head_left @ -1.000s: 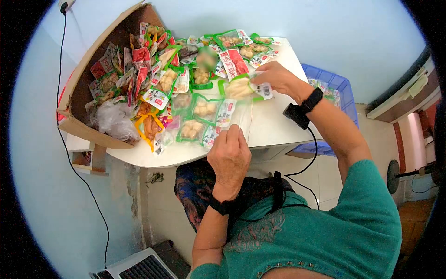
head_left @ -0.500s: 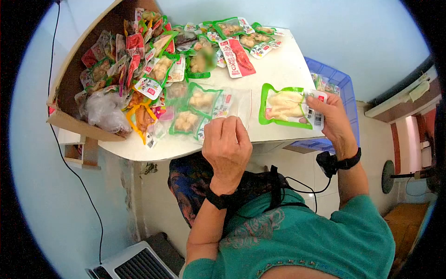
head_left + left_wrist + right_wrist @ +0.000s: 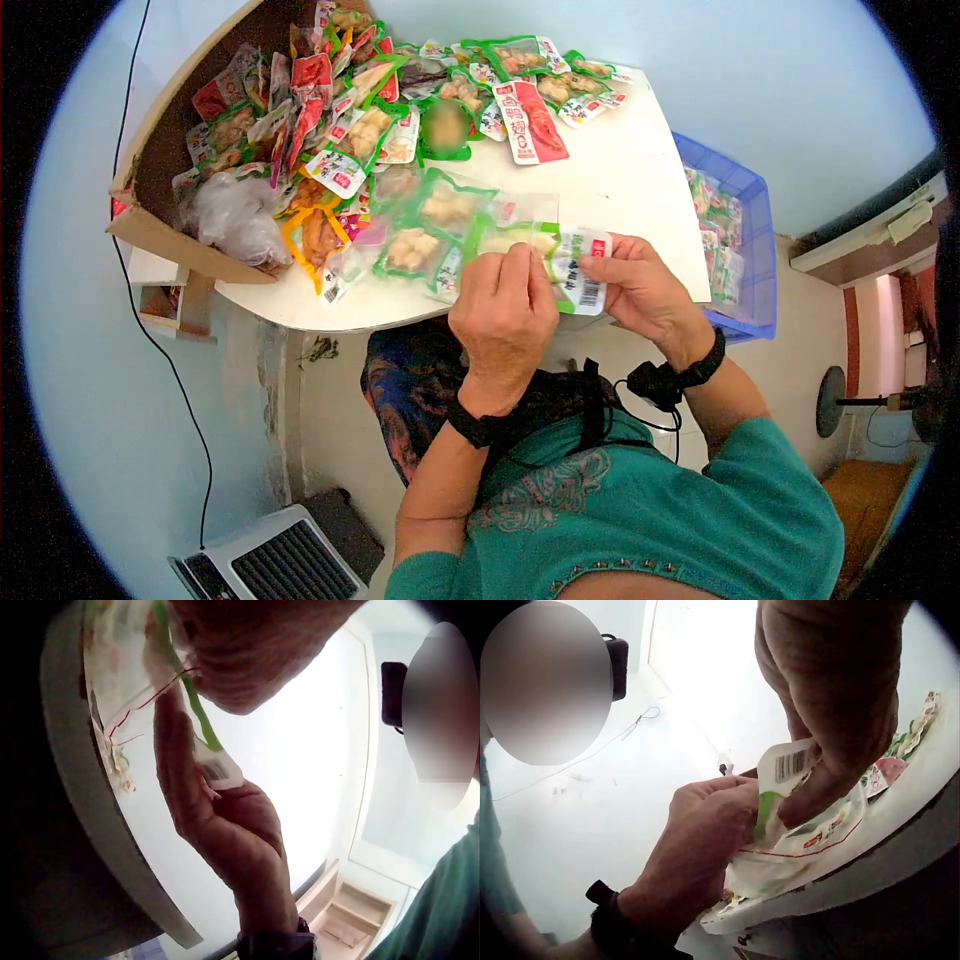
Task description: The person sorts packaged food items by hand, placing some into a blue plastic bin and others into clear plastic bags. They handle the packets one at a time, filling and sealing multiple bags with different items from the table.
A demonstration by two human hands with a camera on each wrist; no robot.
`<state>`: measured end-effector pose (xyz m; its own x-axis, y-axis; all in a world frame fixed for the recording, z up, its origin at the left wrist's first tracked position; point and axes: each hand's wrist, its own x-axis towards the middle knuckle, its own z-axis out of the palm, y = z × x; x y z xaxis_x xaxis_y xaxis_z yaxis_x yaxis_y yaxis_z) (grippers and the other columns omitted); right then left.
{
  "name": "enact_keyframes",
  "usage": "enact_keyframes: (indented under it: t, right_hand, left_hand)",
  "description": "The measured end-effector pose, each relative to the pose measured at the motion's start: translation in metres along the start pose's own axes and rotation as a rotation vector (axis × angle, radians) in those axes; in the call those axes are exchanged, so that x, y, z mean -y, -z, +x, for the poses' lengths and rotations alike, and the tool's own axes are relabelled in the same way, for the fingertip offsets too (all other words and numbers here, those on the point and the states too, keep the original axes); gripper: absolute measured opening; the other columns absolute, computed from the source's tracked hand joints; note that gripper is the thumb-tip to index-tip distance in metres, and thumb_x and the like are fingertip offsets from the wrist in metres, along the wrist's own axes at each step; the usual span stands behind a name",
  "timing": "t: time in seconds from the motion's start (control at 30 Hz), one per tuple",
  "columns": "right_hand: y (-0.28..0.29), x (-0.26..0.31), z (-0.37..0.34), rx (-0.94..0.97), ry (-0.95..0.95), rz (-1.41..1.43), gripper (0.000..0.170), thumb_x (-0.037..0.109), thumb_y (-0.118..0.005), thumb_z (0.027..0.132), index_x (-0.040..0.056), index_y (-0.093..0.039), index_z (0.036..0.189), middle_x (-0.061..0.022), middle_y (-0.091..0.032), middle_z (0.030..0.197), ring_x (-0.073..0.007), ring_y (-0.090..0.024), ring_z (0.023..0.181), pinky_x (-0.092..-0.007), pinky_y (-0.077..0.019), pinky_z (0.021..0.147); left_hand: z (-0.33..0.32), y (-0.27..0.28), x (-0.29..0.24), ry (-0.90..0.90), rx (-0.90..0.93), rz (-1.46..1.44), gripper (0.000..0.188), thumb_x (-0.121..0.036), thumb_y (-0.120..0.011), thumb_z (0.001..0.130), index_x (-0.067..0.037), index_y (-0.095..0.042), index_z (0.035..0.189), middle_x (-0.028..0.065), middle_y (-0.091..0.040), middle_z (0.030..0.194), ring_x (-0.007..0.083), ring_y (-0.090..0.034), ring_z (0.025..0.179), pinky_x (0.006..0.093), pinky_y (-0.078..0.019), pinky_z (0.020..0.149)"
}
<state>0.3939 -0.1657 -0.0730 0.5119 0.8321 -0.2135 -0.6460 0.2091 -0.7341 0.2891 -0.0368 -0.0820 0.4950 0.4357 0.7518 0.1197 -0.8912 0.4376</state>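
Note:
My right hand [image 3: 650,295] grips the white label end of a sealed food packet [image 3: 588,268] with a green border and pale pieces inside. The packet's other end runs behind my left hand [image 3: 505,315], at the mouth of a clear plastic bag [image 3: 530,207]. In the right wrist view, my left fingers pinch the edge of that bag [image 3: 810,844], marked by a red line, right beside the packet [image 3: 786,765]. More green-edged packets [image 3: 412,250] lie in the clear bag on the table. The left wrist view shows the packet [image 3: 217,769] between both hands.
A cardboard box [image 3: 190,240] full of packets stands at the left of the white table [image 3: 630,170], with a crumpled clear bag [image 3: 240,220] in it. Loose packets line the back, among them a red one [image 3: 533,122]. A blue crate [image 3: 745,210] with packets stands right.
My right hand took the green-bordered packet from the table, swung it out right, then brought it left to the bag's mouth beside my left hand. The left hand stayed nearly in place.

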Motion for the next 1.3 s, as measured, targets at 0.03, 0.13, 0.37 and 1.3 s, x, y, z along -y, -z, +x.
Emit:
enact_keyframes:
  t: [0.03,0.13,0.37,1.3]
  right_hand:
    - [-0.003,-0.002,0.004,0.032,-0.007,0.031,0.027,0.001,-0.055,0.092,-0.0064,-0.056,0.119,-0.0151,-0.066,0.112,-0.0224,-0.067,0.099,-0.0367,-0.0549,0.088]
    - [-0.012,-0.014,0.019,0.109,0.007,0.082,0.024,0.002,-0.053,0.094,-0.0054,-0.057,0.117,-0.0135,-0.065,0.113,-0.0211,-0.065,0.1,-0.0351,-0.0531,0.089]
    - [-0.033,-0.028,0.045,0.17,-0.049,0.119,0.015,0.003,-0.052,0.095,-0.0026,-0.059,0.106,-0.0089,-0.065,0.101,-0.0166,-0.063,0.091,-0.0302,-0.0538,0.08]
    - [-0.047,-0.044,0.053,0.051,0.142,-0.633,0.013,0.008,-0.063,0.086,-0.0032,-0.069,0.081,-0.0056,-0.068,0.079,-0.0104,-0.06,0.073,-0.0305,-0.052,0.061]
  left_hand:
    - [0.0,0.0,0.0,0.001,-0.005,0.0,0.008,-0.005,-0.068,0.078,-0.006,-0.062,0.083,0.0063,-0.051,0.071,0.0255,-0.055,0.066,0.0365,-0.0461,0.054]
    - [0.001,0.0,0.0,-0.012,-0.022,0.004,0.008,-0.006,-0.068,0.078,-0.006,-0.062,0.083,0.0063,-0.052,0.071,0.0252,-0.055,0.065,0.036,-0.0461,0.053]
    - [0.004,0.007,-0.004,0.044,-0.002,-0.003,0.011,-0.003,-0.068,0.08,-0.004,-0.066,0.09,0.0095,-0.059,0.075,0.0284,-0.059,0.069,0.0376,-0.0487,0.06]
    - [0.006,0.015,0.007,0.034,-0.031,-0.193,0.011,0.0,-0.068,0.079,0.0,-0.067,0.09,0.0142,-0.065,0.093,0.0308,-0.063,0.086,0.0382,-0.0516,0.077]
